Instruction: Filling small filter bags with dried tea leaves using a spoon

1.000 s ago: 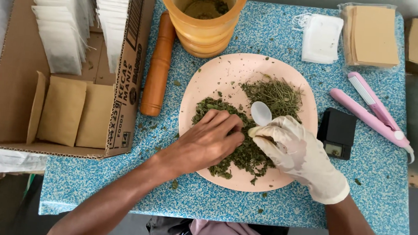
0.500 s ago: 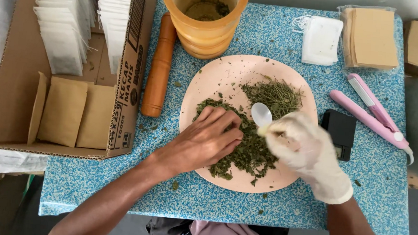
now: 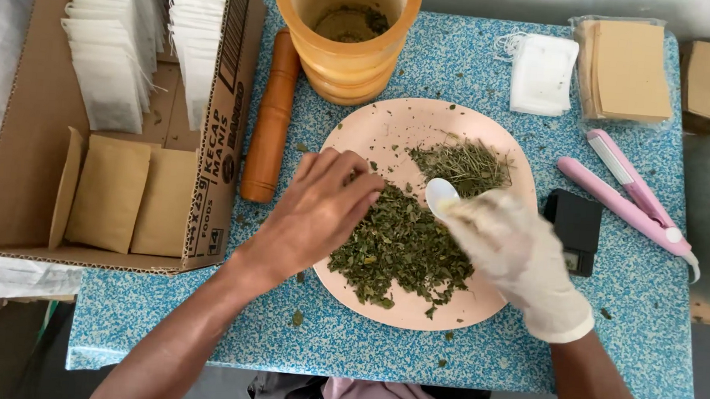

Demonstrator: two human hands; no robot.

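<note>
- Your right hand (image 3: pixel 517 257), in a pale glove, sits right of centre in the frame and pinches the handle of a small white spoon (image 3: pixel 441 195); the glove is blurred, so the exact finger grip is unclear.
- The spoon's long axis runs diagonally, bowl pointing to the upper left of the frame, handle hidden under your glove to the lower right.
- The spoon's bowl sits over the pink plate (image 3: pixel 377 126), between 2 heaps: the crushed green leaves (image 3: pixel 406 249) below it and the finer dried herbs (image 3: pixel 467 164) above right.
- Your bare left hand (image 3: pixel 317 209) lies left of centre over the plate's left edge, fingers loosely curled and pointing to the upper right; whether it pinches any leaves, you cannot tell.
- The 2 hands are apart, with the leaf heap between them.
- A wooden pestle (image 3: pixel 273 115) lies upright in the frame just left of the plate, beside the cardboard box (image 3: pixel 217 140).
- The yellow mortar (image 3: pixel 346 32) stands at top centre.
- A black pocket scale (image 3: pixel 571 227) touches nothing, just right of the plate.
</note>
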